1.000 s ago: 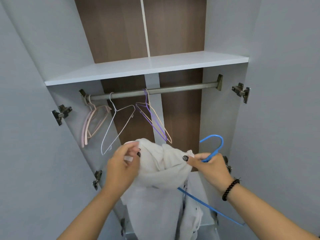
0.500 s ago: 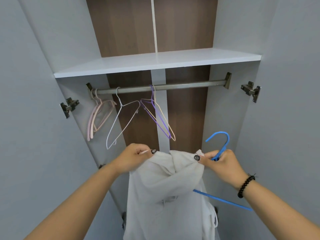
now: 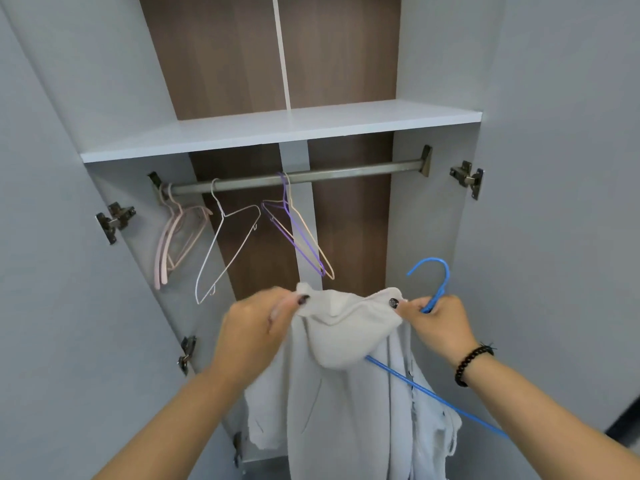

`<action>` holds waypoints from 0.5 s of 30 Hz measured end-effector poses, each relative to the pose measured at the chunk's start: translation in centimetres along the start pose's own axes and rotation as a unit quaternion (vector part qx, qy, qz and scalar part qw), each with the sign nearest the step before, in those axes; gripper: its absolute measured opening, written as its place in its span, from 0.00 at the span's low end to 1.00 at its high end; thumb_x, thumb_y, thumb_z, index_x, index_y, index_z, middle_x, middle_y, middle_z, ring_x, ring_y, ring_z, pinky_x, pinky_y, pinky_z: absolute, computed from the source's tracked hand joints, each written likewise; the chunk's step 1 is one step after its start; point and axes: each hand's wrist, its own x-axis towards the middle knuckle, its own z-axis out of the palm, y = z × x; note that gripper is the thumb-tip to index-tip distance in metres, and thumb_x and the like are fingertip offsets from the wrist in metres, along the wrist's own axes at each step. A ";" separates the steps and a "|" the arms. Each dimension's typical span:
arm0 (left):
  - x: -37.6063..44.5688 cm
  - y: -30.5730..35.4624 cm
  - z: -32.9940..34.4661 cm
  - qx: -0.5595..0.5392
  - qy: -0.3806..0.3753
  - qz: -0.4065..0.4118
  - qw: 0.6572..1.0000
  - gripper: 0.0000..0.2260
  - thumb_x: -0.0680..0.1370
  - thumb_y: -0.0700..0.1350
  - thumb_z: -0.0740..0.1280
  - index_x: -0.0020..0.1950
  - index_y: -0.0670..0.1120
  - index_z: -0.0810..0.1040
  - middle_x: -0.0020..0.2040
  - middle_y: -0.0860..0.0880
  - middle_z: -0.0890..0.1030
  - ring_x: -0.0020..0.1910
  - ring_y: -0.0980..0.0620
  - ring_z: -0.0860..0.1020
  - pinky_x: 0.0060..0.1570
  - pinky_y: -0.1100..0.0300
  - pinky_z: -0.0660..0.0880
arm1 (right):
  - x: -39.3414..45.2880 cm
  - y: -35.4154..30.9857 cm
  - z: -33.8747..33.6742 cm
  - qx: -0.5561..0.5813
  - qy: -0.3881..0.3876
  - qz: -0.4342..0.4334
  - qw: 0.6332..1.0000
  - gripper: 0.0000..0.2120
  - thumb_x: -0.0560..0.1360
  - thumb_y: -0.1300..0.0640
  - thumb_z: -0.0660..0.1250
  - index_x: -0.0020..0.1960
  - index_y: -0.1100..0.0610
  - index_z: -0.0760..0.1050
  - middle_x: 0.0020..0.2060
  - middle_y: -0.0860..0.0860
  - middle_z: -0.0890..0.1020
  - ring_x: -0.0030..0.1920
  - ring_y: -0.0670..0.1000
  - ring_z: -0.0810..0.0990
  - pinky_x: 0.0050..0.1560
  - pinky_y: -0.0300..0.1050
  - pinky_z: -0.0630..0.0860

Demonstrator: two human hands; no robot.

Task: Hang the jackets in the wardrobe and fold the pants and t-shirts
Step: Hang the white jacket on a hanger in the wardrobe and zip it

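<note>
Both hands, left hand [image 3: 256,327] and right hand [image 3: 440,323], pinch a white jacket [image 3: 346,393]; the right also grips a blue hanger [image 3: 437,289].

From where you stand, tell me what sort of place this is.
Likely a bedroom wardrobe, doors open: a metal hanging rail under a white shelf, with empty hangers on the rail.

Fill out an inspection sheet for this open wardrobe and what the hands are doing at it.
Surface: white wardrobe shelf above a grey metal hanging rail.
Job's things: pale grey hooded jacket held up below the rail; blue plastic hanger not yet on the rail.
Clutter: pink hangers, a white wire hanger, and purple and beige hangers hang bare on the rail.
Grippers: left hand pinches the jacket's collar; right hand grips the jacket and blue hanger together.
Cables: nothing seen.
Surroundings: grey wardrobe doors stand open on both sides; brown wooden back panel.
</note>
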 end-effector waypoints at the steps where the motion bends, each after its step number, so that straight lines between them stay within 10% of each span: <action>1: -0.5 1.2 0.4 -0.045 -0.062 0.015 0.997 0.14 0.78 0.57 0.62 0.36 0.51 0.74 0.30 0.60 0.72 0.29 0.59 0.69 0.31 0.67 0.65 | -0.1 -0.2 0.2 -0.004 0.001 -0.006 1.000 0.27 0.73 0.55 0.71 0.23 0.55 0.57 0.22 0.50 0.57 0.27 0.50 0.54 0.30 0.42 0.54; 5: -2.7 2.3 2.3 -0.054 -0.325 -0.074 0.941 0.21 0.69 0.68 0.65 0.34 0.51 0.71 0.27 0.58 0.72 0.28 0.56 0.67 0.33 0.59 0.70 | -0.6 -1.7 0.0 0.024 -0.005 -0.031 0.999 0.24 0.74 0.57 0.70 0.28 0.69 0.64 0.21 0.48 0.57 0.24 0.47 0.54 0.25 0.36 0.55; 11: 0.8 2.2 0.8 -0.002 -0.020 -0.048 0.999 0.12 0.73 0.60 0.60 0.48 0.55 0.75 0.44 0.60 0.77 0.45 0.59 0.75 0.45 0.62 0.73 | -1.5 -3.9 -1.3 -0.005 -0.052 -0.085 0.995 0.21 0.74 0.55 0.71 0.31 0.70 0.73 0.21 0.47 0.61 0.23 0.45 0.56 0.25 0.33 0.57; 15: 2.3 2.9 1.8 0.149 -0.195 0.056 0.968 0.24 0.76 0.66 0.50 0.61 0.53 0.73 0.56 0.55 0.77 0.54 0.52 0.76 0.53 0.55 0.72 | -1.9 -4.3 -1.3 -0.006 -0.063 -0.104 0.993 0.23 0.74 0.55 0.71 0.35 0.75 0.72 0.19 0.44 0.59 0.22 0.46 0.56 0.26 0.33 0.57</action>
